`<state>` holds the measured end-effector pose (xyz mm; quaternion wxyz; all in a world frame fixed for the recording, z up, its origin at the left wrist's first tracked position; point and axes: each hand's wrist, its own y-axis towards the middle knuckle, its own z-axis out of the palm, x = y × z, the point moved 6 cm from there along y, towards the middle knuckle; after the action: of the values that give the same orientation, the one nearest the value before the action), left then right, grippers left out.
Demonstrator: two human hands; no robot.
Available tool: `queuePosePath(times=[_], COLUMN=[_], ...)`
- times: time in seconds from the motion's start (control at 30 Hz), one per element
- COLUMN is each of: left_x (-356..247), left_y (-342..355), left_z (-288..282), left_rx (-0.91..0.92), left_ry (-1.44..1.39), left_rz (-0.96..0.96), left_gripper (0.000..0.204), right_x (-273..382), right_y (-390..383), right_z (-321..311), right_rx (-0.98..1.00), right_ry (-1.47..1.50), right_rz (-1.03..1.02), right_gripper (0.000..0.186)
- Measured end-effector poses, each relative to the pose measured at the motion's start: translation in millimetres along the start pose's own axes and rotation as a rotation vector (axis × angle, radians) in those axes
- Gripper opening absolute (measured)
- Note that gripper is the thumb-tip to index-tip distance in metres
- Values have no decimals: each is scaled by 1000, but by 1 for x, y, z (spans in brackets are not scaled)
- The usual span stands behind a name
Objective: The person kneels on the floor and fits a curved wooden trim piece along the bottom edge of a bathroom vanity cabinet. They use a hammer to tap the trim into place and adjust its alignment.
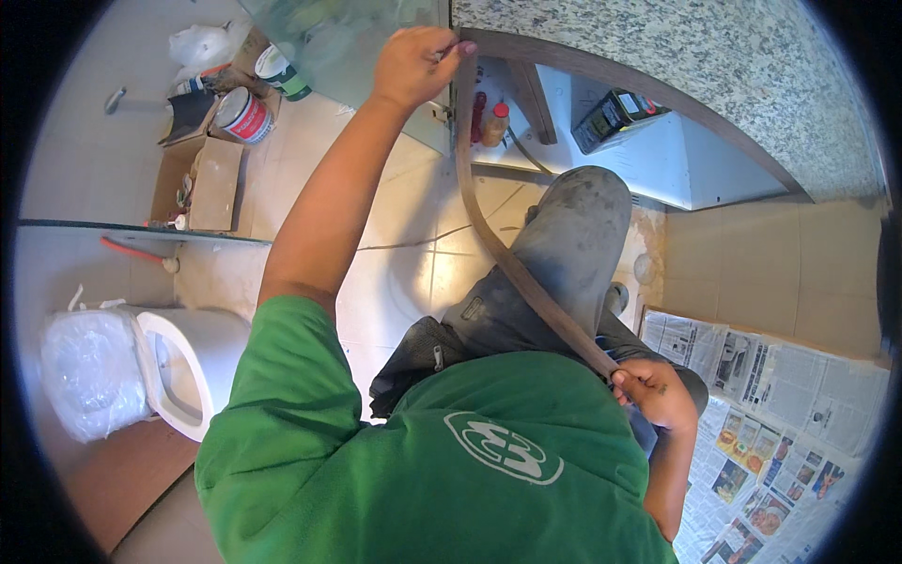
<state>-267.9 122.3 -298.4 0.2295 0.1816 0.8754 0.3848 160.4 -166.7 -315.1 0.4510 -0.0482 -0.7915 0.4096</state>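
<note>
A long, thin, bendy brown wood-look edging strip [515, 268] curves from the cabinet's upper left corner down across my raised knee. Up at that corner, my left hand [418, 68] is closed, its thumb and fingers pinching the strip's upper end against the frame. The exact grip there is partly hidden by the fingers. By my waist on the right, my right hand [658, 393] pinches the strip's lower end between thumb and fingers. The brown cabinet frame [620, 68] runs under a speckled stone countertop [752, 66], and the strip is similar in colour.
Inside the cabinet stand a red-capped bottle [495, 125] and a dark rectangular can [615, 120]. A glass panel [362, 56] stands left of it. Further left are paint cans [244, 116], a cardboard box [214, 186] and a toilet [178, 367]. Newspaper sheets [780, 451] cover the right side.
</note>
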Motion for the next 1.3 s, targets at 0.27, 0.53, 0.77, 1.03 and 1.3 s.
queuePosePath(times=[0.27,0.53,0.77,1.03,1.3], left_x=[11,23,19,4,10], left_y=[23,31,26,17,10], left_z=[1,11,4,-8,14], left_rx=[66,278,-8,-194,-116], left_ry=[4,-248,-187,-258,-262], left_rz=[6,-281,-88,-100,-227], left_gripper=[42,58,57,45,47], right_x=[22,38,54,41,60], right_y=[11,18,29,28,39], right_z=[5,17,21,28,28], right_rx=[11,29,67,76,120], right_ry=[-15,-19,-10,-56,-56], right_rz=[17,38,107,91,7], right_gripper=[24,23,24,26,27])
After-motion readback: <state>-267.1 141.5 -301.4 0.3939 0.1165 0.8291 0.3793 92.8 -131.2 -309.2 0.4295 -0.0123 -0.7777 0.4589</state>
